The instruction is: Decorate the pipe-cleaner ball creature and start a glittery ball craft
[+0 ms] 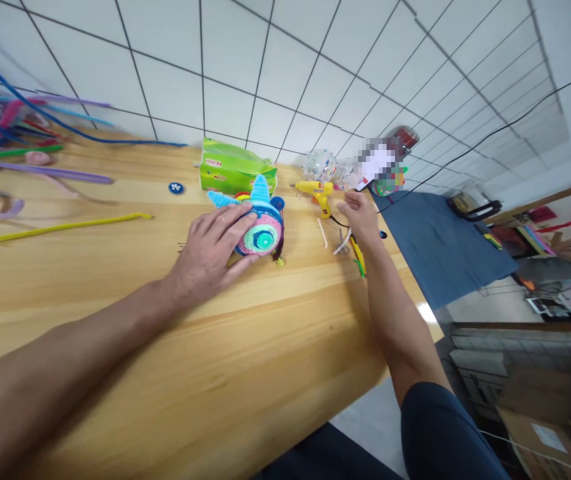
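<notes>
My left hand is wrapped over the near left side of a round figure on the table, made of coiled pipe cleaners. It has blue, pink and teal rings and two light-blue pointed ears; the palm hides part of its side. To its right, my right hand hovers with fingers curled together, and whatever may be between them does not show. Just left of those fingers lies a yellow glue gun, nozzle to the left. A yellow-handled tool and short white strips lie below the right hand.
A green tissue pack stands against the tiled wall. Pipe cleaners spread over the left side, near a blue button. Clear plastic packages stand behind the glue gun. A black cord crosses above a dark blue mat.
</notes>
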The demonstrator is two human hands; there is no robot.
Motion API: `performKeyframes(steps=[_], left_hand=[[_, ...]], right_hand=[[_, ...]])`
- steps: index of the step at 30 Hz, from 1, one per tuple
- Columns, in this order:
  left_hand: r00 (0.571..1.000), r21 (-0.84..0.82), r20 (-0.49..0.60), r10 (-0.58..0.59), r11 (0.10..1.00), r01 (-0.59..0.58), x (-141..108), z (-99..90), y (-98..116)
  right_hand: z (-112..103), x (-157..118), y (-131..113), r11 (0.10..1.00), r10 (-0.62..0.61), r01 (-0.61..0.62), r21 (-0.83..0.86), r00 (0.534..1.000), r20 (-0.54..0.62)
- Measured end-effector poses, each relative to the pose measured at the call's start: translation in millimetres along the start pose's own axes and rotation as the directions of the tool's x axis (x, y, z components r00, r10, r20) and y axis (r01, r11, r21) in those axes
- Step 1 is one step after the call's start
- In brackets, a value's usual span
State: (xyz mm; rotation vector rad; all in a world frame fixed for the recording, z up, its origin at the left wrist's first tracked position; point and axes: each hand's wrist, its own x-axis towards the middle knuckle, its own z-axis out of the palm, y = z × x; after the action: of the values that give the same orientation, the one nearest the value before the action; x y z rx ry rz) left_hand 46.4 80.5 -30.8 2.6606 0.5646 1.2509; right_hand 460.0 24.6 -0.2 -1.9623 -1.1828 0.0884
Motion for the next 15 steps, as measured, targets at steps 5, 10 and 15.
performKeyframes(steps=[5,10,15], left_hand=[[1.0,-0.039,-0.006,-0.006,0.999,0.005,-0.4,0.9,-2.0],[1.0,-0.004,-0.003,0.004,1.0,-0.004,-0.4,1.5,-4.1],[1.0,-0.001,0.026,-0.018,1.0,0.018,-1.4,0.8,-3.7]], right_hand=[[-71.1,-15.3,17.9,0.855,0.175,-0.175,-0.488,0.983,-0.046],[-64.5,-19.9,23.7,0.761,0.264,-0.177,-0.624,0.963,0.049],[-45.8,-8.7,28.0,0.691,0.286,-0.112,-0.714,0.95,0.128]])
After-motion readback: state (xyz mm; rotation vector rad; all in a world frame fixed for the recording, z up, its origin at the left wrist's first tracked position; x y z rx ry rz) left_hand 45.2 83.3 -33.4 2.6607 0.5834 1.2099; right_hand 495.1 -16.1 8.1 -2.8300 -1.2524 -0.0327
